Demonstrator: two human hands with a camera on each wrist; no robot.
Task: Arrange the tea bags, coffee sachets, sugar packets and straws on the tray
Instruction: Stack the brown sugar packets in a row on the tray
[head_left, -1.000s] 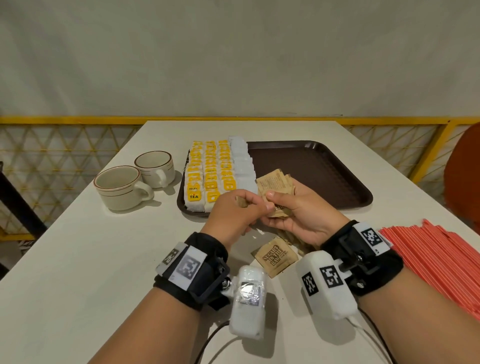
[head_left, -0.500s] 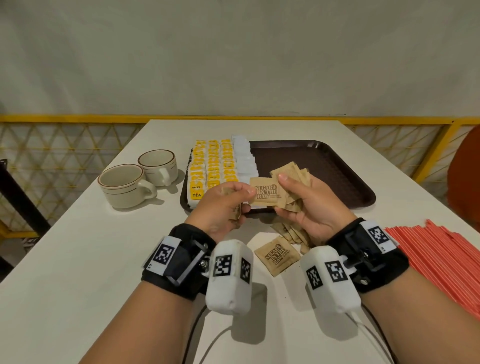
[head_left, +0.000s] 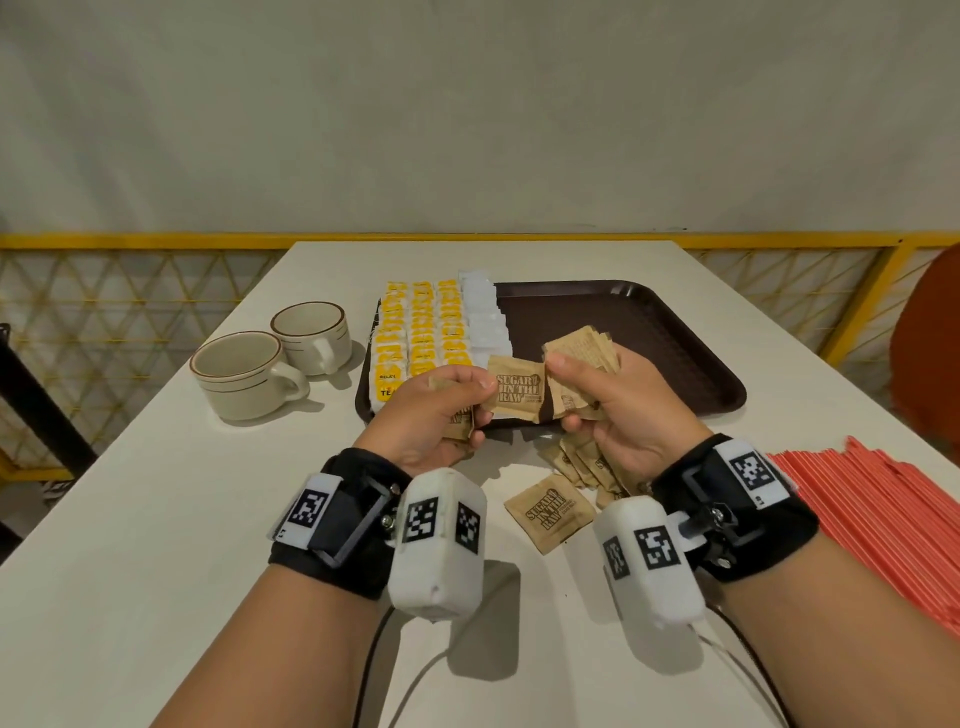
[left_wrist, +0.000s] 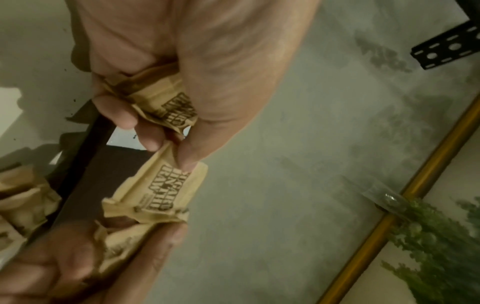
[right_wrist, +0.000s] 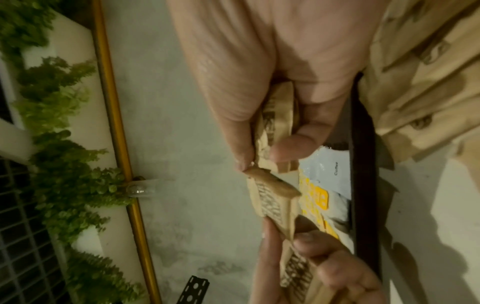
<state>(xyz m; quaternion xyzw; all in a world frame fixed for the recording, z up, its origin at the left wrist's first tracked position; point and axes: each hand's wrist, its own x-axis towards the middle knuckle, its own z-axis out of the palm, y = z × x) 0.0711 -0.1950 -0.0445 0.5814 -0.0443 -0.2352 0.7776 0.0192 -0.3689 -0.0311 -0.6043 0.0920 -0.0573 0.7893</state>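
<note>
Both hands hover over the near edge of the dark brown tray (head_left: 675, 332). My left hand (head_left: 447, 400) pinches one brown sugar packet (head_left: 517, 389) by its left edge between thumb and finger, and more packets (left_wrist: 161, 100) are curled in its palm. My right hand (head_left: 597, 395) grips a fanned stack of sugar packets (head_left: 582, 343) and touches the same packet's right edge. Loose sugar packets (head_left: 550, 512) lie on the table below the hands. Yellow tea bags (head_left: 423, 332) and white coffee sachets (head_left: 485, 317) sit in rows on the tray's left part. Red straws (head_left: 893, 514) lie at the right.
Two white cups (head_left: 249, 374) (head_left: 311, 338) stand left of the tray. A yellow railing (head_left: 156, 241) runs past the table's far end. An orange chair (head_left: 930, 353) shows at the right edge. Cables trail from the wrist cameras toward the table's near edge.
Both hands have risen a little and drawn apart. One sugar packet, earlier inside the bunch, is now pulled out flat between the left thumb and the right hand's stack.
</note>
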